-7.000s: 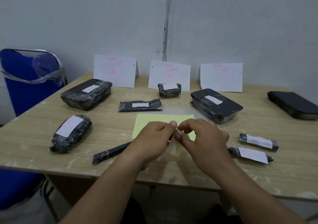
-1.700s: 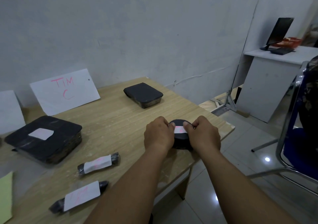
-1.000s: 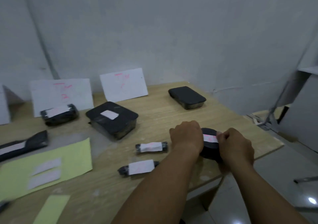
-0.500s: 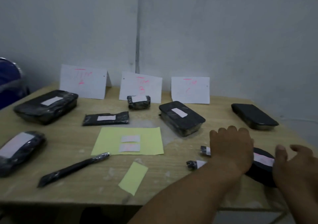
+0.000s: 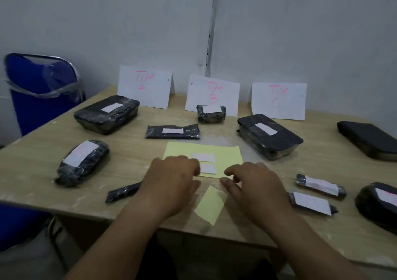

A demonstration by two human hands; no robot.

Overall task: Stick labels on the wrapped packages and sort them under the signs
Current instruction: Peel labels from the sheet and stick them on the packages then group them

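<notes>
What is new: both hands have left the round package [image 5: 380, 204] at the right edge of the table [image 5: 32, 172] and are back in the middle. The package lies alone, with its white label on top.
Left hand [image 5: 171, 180]: the fingers bend loosely over the yellow sheet [image 5: 227, 157], with the tips by the lower label [image 5: 209, 169]. It holds nothing that I can see.
Right hand [image 5: 255, 185]: it is loose too, with thumb and finger near the sheet's front edge. Nothing is in it.
Labels left: there are two white ones on the sheet, the upper label [image 5: 204, 157] and the lower one.
Packages with no label: the thin long package [image 5: 124, 191] lies just beside the left hand. The flat package [image 5: 369, 140] lies far to the right.
What it means: I think the sticking is done for the round package, and peeling a label comes next. There are two labels and two bare packages, so it fits.
Sorting: the round package is well apart from the TIM C sign [image 5: 279, 100]. It may need moving closer.
</notes>
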